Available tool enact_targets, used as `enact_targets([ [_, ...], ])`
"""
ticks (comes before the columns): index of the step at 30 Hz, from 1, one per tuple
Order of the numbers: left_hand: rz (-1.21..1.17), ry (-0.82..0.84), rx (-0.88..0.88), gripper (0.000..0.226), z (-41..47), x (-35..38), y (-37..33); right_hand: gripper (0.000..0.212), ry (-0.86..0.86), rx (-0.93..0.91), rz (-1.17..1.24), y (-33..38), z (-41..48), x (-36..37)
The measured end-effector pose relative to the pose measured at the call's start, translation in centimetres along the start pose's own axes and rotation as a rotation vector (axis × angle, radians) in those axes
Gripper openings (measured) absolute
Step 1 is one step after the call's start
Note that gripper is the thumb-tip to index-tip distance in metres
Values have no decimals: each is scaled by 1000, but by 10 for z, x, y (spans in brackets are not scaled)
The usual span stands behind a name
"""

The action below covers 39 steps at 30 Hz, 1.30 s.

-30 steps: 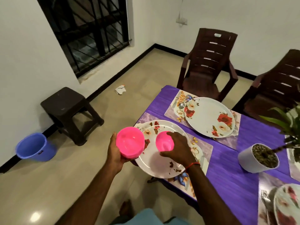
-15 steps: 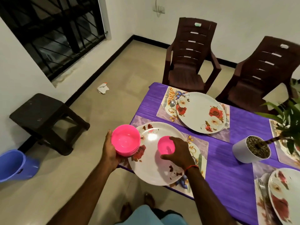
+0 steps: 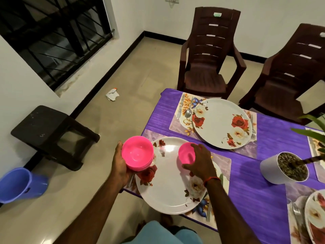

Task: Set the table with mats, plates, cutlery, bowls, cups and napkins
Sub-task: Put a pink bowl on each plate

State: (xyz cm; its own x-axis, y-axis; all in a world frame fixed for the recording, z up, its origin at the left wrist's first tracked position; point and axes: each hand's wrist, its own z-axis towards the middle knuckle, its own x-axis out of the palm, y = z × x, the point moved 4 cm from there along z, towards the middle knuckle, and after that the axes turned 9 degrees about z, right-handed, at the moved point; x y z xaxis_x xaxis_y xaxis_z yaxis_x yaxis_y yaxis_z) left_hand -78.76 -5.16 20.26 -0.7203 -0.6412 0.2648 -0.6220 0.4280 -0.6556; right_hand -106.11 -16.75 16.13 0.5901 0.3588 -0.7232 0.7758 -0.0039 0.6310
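Observation:
My left hand (image 3: 120, 166) grips a stack of pink bowls (image 3: 137, 153) just off the table's left corner, over the rim of the near floral plate (image 3: 167, 189). My right hand (image 3: 199, 162) holds a single pink bowl (image 3: 186, 154), tilted on its side above that plate. The plate lies on a floral mat (image 3: 223, 164) with cutlery partly hidden beneath it. A second floral plate (image 3: 221, 123) sits on its own mat (image 3: 182, 110) further back, with a spoon (image 3: 187, 112) to its left and a fork (image 3: 252, 133) to its right.
The table wears a purple cloth (image 3: 249, 187). A white pot with a plant (image 3: 284, 167) stands at the right, and a third plate (image 3: 314, 215) with a fork (image 3: 297, 213) shows at the lower right. Two brown chairs (image 3: 209, 55) stand behind; a dark stool (image 3: 47, 132) and blue bucket (image 3: 19, 184) are on the floor left.
My view has swung right and down, showing more of the table and both chairs. My right hand has lifted the single bowl slightly over the near plate; my left hand keeps the stack.

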Motion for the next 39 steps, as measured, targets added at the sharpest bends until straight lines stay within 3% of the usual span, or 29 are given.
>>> enact_targets([
  [5, 24, 11, -4, 50, 7, 3, 2, 111, -14, -3, -39, -3, 4, -3],
  [11, 43, -14, -24, 53, 10, -5, 8, 134, -26, -14, -116, 16, -1, -15],
  [16, 77, -10, -5, 52, 11, -16, -4, 108, -120, -66, -145, 69, 1, -24],
  [19, 84, -13, -37, 60, 12, -30, -18, 84, -182, -172, -126, 115, 1, -20],
  [22, 101, 4, -29, 57, 11, -54, -44, 76, -162, -307, -16, 174, 1, 2],
  [26, 152, -13, -7, 49, 11, -98, -82, 96, 52, -426, 121, 258, -14, 57],
  [30, 191, 16, 70, 52, 14, -146, -121, 124, 237, -443, 42, 323, -24, 127],
  [33, 209, -15, 117, 72, 18, -183, -146, 131, 270, -481, -42, 365, -27, 170],
  [35, 185, -37, 69, 69, 19, -206, -156, 133, 270, -517, -105, 390, -31, 192],
  [39, 131, -36, 39, 85, 19, -238, -172, 132, 234, -567, -154, 425, -36, 221],
])
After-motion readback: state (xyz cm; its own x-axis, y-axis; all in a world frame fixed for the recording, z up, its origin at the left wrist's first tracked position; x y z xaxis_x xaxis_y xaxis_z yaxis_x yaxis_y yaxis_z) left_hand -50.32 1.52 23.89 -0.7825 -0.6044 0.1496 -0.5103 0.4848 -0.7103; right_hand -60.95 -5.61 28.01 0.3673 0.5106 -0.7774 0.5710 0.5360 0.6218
